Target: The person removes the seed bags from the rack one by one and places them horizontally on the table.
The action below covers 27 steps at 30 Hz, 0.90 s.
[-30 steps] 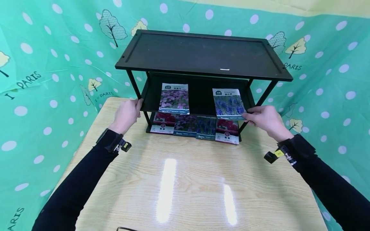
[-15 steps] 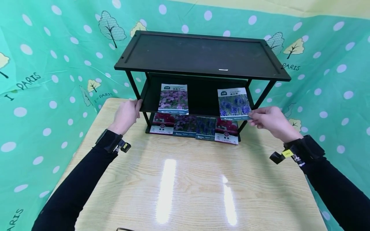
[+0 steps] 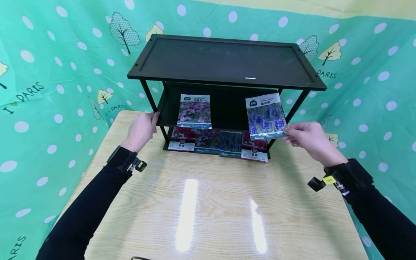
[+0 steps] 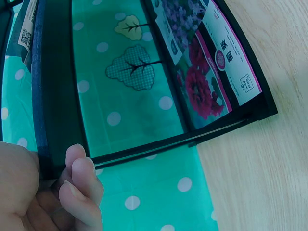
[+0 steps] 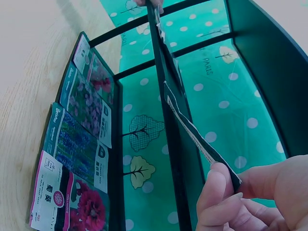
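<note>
My left hand (image 3: pixel 141 130) grips the left end of the middle shelf on a black three-tier rack (image 3: pixel 224 61); in the left wrist view its fingers (image 4: pixel 83 195) curl about the shelf edge. Between thumb and fingers, my right hand (image 3: pixel 310 141) pinches the lower right corner of a seed packet with blue-purple flowers (image 3: pixel 266 117). That packet is tilted in front of the right part of the middle shelf; the right wrist view shows it edge-on (image 5: pixel 197 134). A pink-purple flower seed packet (image 3: pixel 194 112) lies on the same shelf, toward the left.
On the bottom shelf lies a row of several seed packets, among them a red-flower packet (image 3: pixel 255 148) at the right end and a blue-flower packet (image 3: pixel 231 143). The rack stands on a pale wooden table (image 3: pixel 224 202) before a green dotted curtain (image 3: pixel 65 72).
My right hand has moved right and slightly down with the blue-purple flower packet, which now tilts up more toward the camera. My left hand keeps its grip on the shelf.
</note>
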Each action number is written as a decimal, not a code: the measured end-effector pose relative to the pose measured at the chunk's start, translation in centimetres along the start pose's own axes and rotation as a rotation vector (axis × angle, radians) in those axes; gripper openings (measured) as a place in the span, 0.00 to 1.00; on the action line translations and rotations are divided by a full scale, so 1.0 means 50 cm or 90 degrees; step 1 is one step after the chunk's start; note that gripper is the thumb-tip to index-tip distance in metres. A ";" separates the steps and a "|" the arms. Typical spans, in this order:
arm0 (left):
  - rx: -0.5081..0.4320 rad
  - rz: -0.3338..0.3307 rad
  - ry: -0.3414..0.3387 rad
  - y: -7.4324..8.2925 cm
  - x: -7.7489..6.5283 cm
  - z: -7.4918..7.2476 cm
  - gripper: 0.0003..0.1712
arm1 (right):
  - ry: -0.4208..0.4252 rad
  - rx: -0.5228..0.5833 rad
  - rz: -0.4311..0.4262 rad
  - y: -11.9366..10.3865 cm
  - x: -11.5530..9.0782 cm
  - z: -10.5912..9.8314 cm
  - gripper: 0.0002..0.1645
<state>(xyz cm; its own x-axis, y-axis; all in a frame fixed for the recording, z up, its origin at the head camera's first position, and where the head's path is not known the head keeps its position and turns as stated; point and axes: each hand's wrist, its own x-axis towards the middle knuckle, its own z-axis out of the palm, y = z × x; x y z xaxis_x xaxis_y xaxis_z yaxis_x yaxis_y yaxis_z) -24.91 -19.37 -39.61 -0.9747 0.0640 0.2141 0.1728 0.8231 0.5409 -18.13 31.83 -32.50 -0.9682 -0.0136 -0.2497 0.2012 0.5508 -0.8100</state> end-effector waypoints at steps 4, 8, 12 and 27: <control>-0.003 0.002 -0.001 0.000 0.001 -0.001 0.29 | 0.016 -0.007 -0.002 0.000 -0.017 -0.002 0.30; -0.005 0.004 0.001 0.001 0.001 -0.001 0.28 | 0.028 -0.019 -0.002 0.003 -0.036 -0.004 0.29; -0.004 0.002 -0.004 0.002 0.000 -0.002 0.28 | 0.030 -0.023 -0.001 0.010 -0.056 -0.010 0.29; -0.012 0.012 -0.001 -0.003 0.002 0.002 0.30 | 0.091 -0.048 0.012 0.049 -0.136 -0.029 0.33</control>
<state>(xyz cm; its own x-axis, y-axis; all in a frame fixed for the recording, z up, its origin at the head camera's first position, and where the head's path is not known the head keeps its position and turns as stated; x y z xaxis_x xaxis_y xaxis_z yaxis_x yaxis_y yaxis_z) -25.02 -19.43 -39.72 -0.9714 0.0803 0.2236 0.1941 0.8109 0.5521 -11.25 34.47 -32.01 -0.9768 0.1136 -0.1815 0.2127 0.6112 -0.7623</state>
